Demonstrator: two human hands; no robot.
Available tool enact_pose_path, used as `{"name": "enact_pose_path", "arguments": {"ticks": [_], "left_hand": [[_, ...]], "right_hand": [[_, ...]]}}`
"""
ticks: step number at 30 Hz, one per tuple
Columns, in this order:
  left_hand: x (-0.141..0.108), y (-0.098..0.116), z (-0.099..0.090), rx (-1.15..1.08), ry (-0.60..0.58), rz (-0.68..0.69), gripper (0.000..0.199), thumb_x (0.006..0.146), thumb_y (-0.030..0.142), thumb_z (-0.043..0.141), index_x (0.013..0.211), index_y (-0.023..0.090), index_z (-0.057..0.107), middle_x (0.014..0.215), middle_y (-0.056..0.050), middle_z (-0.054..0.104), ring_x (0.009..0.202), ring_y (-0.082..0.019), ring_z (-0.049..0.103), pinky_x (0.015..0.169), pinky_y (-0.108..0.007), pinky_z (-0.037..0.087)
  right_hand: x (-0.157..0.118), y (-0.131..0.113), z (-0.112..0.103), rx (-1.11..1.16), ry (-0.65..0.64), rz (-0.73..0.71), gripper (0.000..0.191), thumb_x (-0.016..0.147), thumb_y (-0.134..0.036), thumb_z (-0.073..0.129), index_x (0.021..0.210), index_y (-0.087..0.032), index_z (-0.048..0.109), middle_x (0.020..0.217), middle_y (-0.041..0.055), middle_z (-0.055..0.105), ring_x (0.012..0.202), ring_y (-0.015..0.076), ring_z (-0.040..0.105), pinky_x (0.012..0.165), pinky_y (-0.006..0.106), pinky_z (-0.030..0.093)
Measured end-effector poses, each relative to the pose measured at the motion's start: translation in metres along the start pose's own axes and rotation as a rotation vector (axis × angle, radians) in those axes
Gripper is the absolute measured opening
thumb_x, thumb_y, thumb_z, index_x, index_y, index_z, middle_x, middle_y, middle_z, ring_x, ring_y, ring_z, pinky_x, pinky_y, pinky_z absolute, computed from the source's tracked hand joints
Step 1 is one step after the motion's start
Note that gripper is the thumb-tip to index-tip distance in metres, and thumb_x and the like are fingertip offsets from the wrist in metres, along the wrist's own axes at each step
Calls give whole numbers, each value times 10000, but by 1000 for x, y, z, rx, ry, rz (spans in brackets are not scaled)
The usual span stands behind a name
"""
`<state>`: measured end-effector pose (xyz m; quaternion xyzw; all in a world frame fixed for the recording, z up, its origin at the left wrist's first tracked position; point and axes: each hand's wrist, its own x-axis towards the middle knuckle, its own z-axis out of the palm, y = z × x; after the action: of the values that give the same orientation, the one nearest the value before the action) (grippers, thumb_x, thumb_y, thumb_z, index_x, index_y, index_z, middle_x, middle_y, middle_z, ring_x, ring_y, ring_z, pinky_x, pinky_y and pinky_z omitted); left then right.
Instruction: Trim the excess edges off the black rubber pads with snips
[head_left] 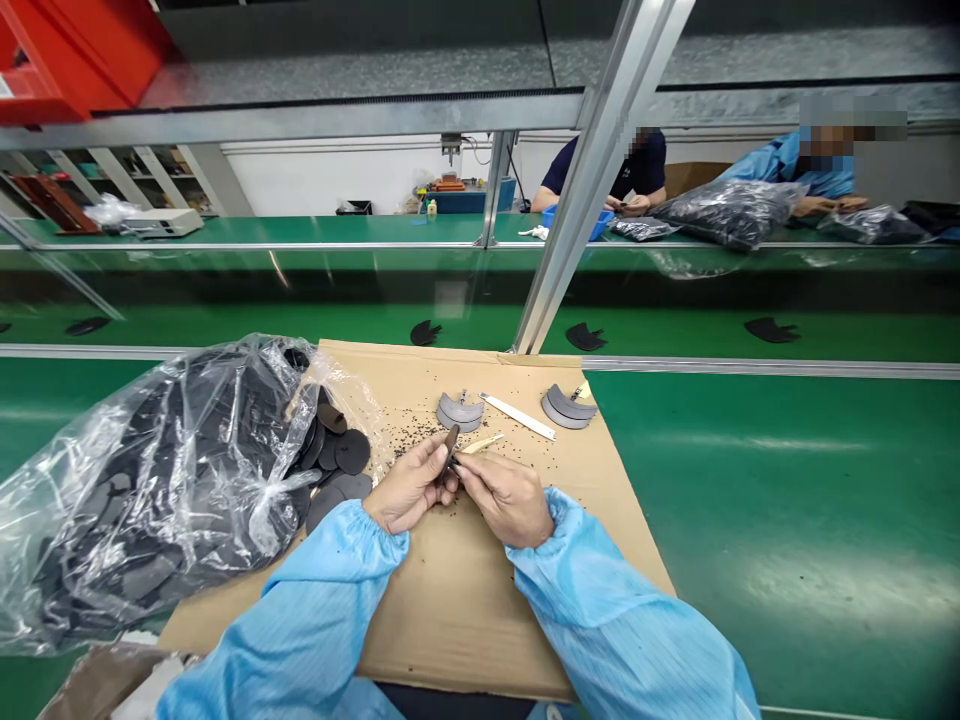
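Note:
My left hand [409,488] pinches a thin dark disc [451,446], held on edge above the cardboard sheet [457,625]. The fingers of my right hand [508,497] are closed against the disc's near side; what sits between their tips is too small to make out. A pale yellow pointed strip [481,443] shows just beyond the right fingers, and I cannot tell whether it is held or lying there. Many tiny black bits [409,432] are scattered over the cardboard. More dark discs [352,452] spill from a clear plastic bag [187,470] to the left.
Two grey curved blocks [459,412] [568,407] and a white strip [519,416] lie on the cardboard. Behind, black fan-shaped pieces [425,333] rest on a green belt, past a metal post [570,230]. Two people work across the line. A red bin [82,60] sits upper left.

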<state>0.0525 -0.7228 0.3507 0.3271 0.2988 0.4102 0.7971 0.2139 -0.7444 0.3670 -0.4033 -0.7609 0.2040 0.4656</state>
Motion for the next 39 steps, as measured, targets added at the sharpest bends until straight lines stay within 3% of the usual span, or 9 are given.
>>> {"name": "enact_pose_path", "arguments": {"ticks": [3, 7, 9, 11, 14, 17, 27, 39], "left_hand": [[4, -1, 0, 90, 133, 251, 546, 682, 416, 803, 1101, 189, 537, 816, 4, 567, 657, -94, 538, 587, -221, 443], [4, -2, -6, 440, 340, 750, 260, 681, 206, 786, 852, 190, 591, 939, -36, 575, 909, -159, 574, 825, -293, 477], [1, -5, -8, 688, 314, 865, 95, 719, 140, 710, 731, 180, 624, 977, -69, 569, 981, -194, 569, 883, -340, 473], [-3, -8, -8, 857, 246, 922, 116, 738, 90, 628, 683, 184, 665, 1047, -95, 561, 1066, -224, 555, 942, -386, 461], [-4, -12, -6, 898, 222, 960, 207, 731, 44, 568, 664, 192, 696, 1151, -102, 531, 1142, -236, 533, 994, -416, 441], [0, -13, -8, 803, 282, 963, 229, 722, 33, 561, 689, 196, 718, 1222, -99, 506, 1172, -239, 525, 1014, -418, 437], [6, -10, -14, 666, 353, 773, 151, 733, 113, 615, 684, 192, 733, 1000, -91, 622, 970, -200, 599, 890, -351, 482], [12, -13, -19, 606, 372, 671, 60, 718, 194, 675, 675, 181, 715, 994, -90, 618, 968, -200, 600, 856, -321, 492]], "right_hand": [[0, 0, 2, 81, 14, 121, 257, 908, -344, 551, 1054, -246, 738, 816, 56, 713, 725, 185, 653, 736, 333, 556], [4, 4, 5, 573, 3, 567, 490, 866, -527, 575, 1206, -181, 639, 670, 26, 655, 548, 152, 603, 538, 289, 526], [8, 8, 5, 800, 25, 718, 526, 752, -572, 691, 1089, -169, 671, 764, 50, 683, 617, 166, 638, 563, 293, 540], [10, 11, 4, 896, 86, 775, 482, 614, -495, 824, 949, -176, 689, 900, 67, 704, 763, 191, 667, 668, 314, 564], [11, 15, 5, 906, 168, 760, 529, 503, -336, 899, 968, -201, 684, 1041, 67, 700, 981, 220, 647, 830, 346, 548], [10, 20, 7, 900, 209, 715, 553, 514, -318, 889, 1011, -213, 671, 1094, 74, 688, 1062, 235, 625, 917, 390, 520], [12, 22, 7, 885, 259, 717, 577, 487, -305, 899, 1001, -201, 658, 1016, 72, 702, 949, 221, 660, 862, 385, 548], [13, 22, 7, 872, 266, 693, 568, 491, -305, 892, 997, -203, 654, 985, 67, 706, 943, 217, 660, 878, 389, 544]]}}
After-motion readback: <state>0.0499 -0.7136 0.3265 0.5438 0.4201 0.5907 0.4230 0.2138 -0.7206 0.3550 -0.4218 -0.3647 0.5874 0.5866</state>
